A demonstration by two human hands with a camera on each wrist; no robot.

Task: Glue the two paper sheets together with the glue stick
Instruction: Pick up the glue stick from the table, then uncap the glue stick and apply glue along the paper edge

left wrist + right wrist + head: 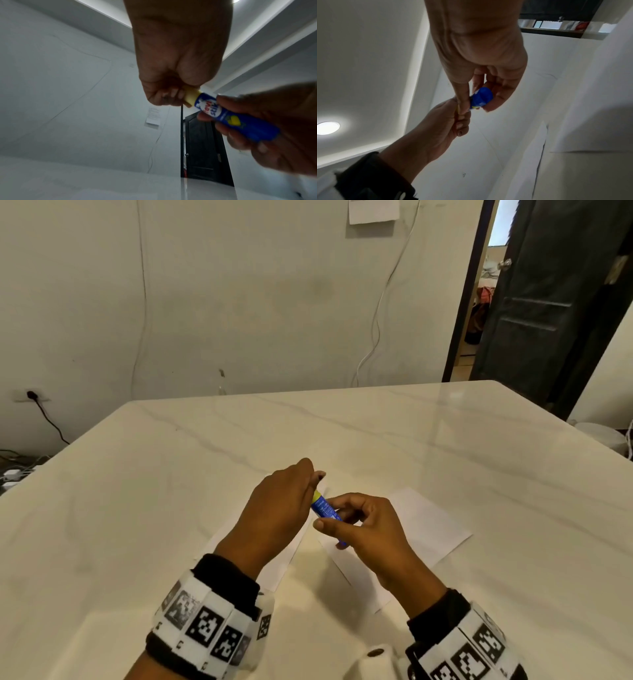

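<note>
Both hands were up over the worktop [445, 440], sharing one glue stick [325, 510]. The right hand [368, 529] had its fingers and thumb curled round the blue tube, and the left hand [279, 508] was pinching the yellow cap [190, 96] at the far end, fingers curled tight on it. The cap looked like it was on the tube at that point. Two white paper sheets lay flat on the worktop right under the hands, one on the left [284, 563] and one on the right [428, 525], side by side with a gap between them.
</note>
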